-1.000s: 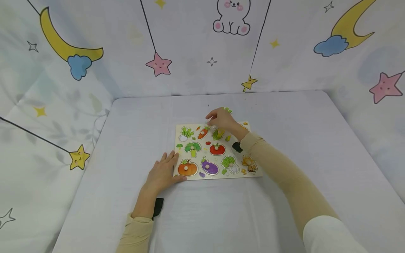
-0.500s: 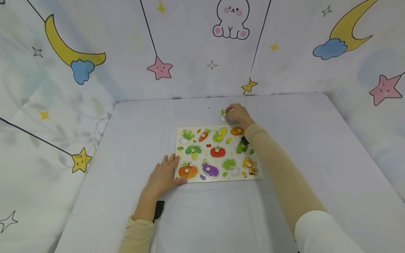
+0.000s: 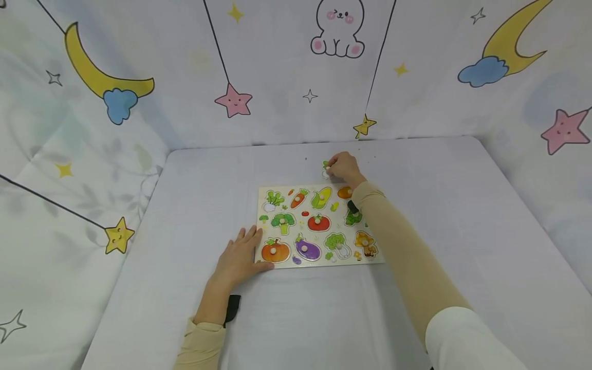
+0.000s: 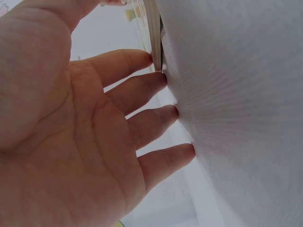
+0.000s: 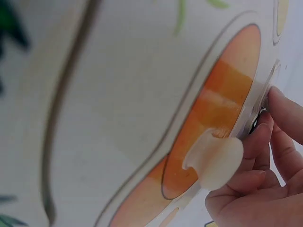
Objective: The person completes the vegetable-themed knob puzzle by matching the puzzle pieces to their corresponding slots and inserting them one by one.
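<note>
A wooden vegetable peg puzzle board (image 3: 296, 229) lies flat on the table. Its upper-left white radish picture (image 3: 274, 200) shows no knob. Just beyond the far edge, my right hand (image 3: 344, 167) pinches a white radish puzzle piece (image 3: 326, 173) with green leaves, partly covered by the fingers. In the right wrist view, fingertips (image 5: 274, 97) meet a thin piece edge. My left hand (image 3: 235, 258) rests at the board's left side, thumb by the near corner. The left wrist view has its spread fingers (image 4: 137, 90) reaching the cloth and the board's edge.
An orange piece with a round knob (image 5: 220, 158) sits at the board's upper right, under the right wrist. White cloth (image 3: 185, 195) covers the table. A printed curtain (image 3: 277, 61) with stars and moons rises behind and at the sides.
My right hand has moved right from above the board's far edge to the radish piece and now pinches it. The left hand stays by the board.
</note>
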`<state>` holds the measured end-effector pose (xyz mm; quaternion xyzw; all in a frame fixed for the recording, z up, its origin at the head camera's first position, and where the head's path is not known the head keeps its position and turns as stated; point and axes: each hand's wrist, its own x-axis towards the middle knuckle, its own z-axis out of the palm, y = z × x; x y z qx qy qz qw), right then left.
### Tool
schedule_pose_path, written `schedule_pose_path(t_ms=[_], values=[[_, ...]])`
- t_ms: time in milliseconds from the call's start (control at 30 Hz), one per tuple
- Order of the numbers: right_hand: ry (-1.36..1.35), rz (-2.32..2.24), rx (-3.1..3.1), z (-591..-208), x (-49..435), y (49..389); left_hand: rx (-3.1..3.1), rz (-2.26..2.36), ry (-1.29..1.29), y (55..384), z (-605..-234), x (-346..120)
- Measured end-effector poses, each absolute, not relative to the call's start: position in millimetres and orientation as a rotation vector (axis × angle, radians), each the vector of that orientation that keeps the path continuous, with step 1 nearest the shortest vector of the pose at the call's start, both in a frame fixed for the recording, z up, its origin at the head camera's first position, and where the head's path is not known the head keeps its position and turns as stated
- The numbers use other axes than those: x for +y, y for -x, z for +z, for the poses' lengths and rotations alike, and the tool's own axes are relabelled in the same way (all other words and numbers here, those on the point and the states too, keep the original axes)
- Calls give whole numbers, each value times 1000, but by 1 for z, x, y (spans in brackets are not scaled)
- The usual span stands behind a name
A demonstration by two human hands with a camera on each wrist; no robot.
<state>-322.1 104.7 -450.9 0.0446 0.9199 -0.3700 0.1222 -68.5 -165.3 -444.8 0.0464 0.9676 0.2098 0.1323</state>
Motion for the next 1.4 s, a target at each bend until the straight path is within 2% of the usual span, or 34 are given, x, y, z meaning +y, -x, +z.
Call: schedule_pose_path(t_ms=[233,467,933,1400], values=[[-76,-1097,2716,-446,100,317,2793,603,-140,70,-444,-167],[117,-1121,2747,-439,71,307,2791,587,-133,69,-442,-172],[394,-932,2629,-427,-15,250,2788,587,-131,68,-440,-174],[489,-919,2594,-440,-33,238,2795,589,-141,70,-442,-177]])
